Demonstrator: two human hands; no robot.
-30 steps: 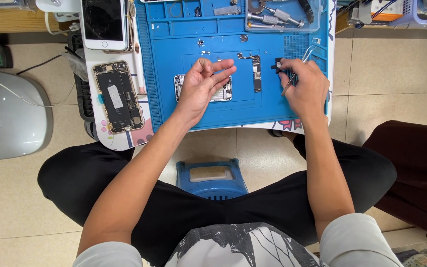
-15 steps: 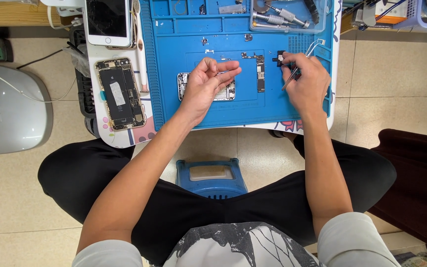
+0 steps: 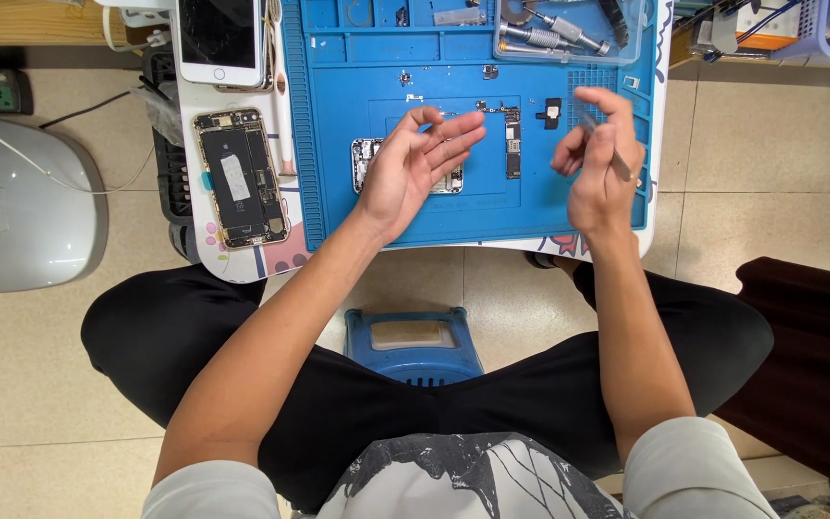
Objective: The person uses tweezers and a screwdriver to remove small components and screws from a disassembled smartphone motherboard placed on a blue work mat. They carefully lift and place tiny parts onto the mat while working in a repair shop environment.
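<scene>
Looking down through the head camera, the left hand (image 3: pixel 420 163) hovers palm-up and tilted over the blue work mat (image 3: pixel 338 192), fingers loosely spread and holding nothing, just above a small metal phone part (image 3: pixel 365 163) lying flat on the mat. The right hand (image 3: pixel 599 159) is raised beside it, wrist bent, fingers pinching a slim silver tool (image 3: pixel 607 152). A narrow logic board (image 3: pixel 513 144) lies between the hands. An opened phone body (image 3: pixel 240 178) rests left of the mat.

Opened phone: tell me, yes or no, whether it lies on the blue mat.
No, the opened phone lies on the white board left of the blue mat.
</scene>
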